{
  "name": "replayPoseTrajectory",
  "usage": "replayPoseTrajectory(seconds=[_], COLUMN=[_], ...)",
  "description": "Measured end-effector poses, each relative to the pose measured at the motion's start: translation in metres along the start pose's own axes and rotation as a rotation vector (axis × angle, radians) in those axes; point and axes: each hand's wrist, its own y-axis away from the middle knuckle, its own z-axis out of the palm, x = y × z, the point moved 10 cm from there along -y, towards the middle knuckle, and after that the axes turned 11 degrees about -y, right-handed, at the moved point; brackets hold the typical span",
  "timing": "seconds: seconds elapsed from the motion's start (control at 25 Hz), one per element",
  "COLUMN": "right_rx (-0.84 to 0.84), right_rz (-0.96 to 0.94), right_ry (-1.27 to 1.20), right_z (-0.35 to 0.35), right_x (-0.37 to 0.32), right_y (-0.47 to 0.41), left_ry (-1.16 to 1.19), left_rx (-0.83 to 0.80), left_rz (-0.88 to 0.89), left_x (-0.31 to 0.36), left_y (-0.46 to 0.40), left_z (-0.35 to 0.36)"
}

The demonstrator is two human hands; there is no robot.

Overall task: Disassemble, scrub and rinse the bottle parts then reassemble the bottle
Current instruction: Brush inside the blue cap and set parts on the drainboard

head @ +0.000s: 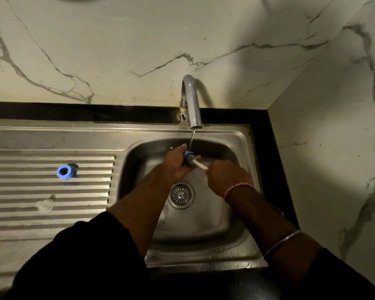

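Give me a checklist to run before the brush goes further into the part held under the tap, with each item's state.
1. Water running: ok, a thin stream falls from the faucet onto the held part.
2. Part held firmly: ok, the left hand grips the blue-rimmed bottle part over the sink.
3. Brush in hand: ok, the right hand holds the white brush handle, with its tip at the part's opening.
4. Other parts safe: ok, the blue ring lies on the drainboard, apart from the basin.
5. Clear piece on the drainboard: cannot tell what it is.
6. Part's inside clean: cannot tell.
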Motion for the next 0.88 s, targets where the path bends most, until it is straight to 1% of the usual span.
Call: replayPoseTrajectory(seconds=[0.08, 0.16, 0.24, 0.32, 0.36, 0.44, 0.52, 0.64, 0.68, 0.8, 0.88], right_rx=[0.040, 0.026, 0.015, 0.027, 0.018, 0.003, 0.021, 0.082, 0.076, -0.029, -0.034], right_rz=[0.033, 0.042, 0.096, 0.125, 0.096, 0.022, -0.014, -0.022, -0.035, -0.090, -0.050], right_ry=[-0.042, -0.093, -0.128, -0.101, -0.075, -0.021, 0.024, 0.070, 0.083, 0.104, 0.070], right_z=[-0.001, 0.006, 0.011, 0.013, 0.016, 0.016, 0.006, -0.015, -0.014, -0.001, -0.005], right_x=[0.005, 0.008, 0.021, 0.030, 0.026, 0.010, 0.003, -0.004, -0.010, -0.023, -0.014], right_y=[-0.003, -0.005, -0.004, 0.000, 0.002, 0.007, 0.007, 0.000, 0.000, 0.004, -0.001], left_ry=[-0.019, 0.003, -0.054, -0.171, -0.174, -0.100, -0.041, 0.039, 0.056, 0.088, 0.085], left_rx=[-0.013, -0.020, -0.035, 0.004, 0.047, 0.132, 0.159, 0.125, 0.117, 0.088, 0.031], left_rz=[0.027, 0.029, 0.054, 0.078, 0.077, 0.082, 0.084, 0.056, 0.049, 0.022, -0.001], left_x=[-0.002, -0.007, -0.010, -0.011, -0.012, -0.010, -0.005, -0.003, -0.003, -0.001, -0.003], left_y=[0.003, 0.007, 0.006, -0.001, -0.004, -0.005, -0.006, -0.004, -0.003, -0.008, -0.008], left_z=[0.007, 0.011, 0.009, 0.000, -0.007, -0.019, -0.024, -0.010, -0.006, -0.006, -0.004])
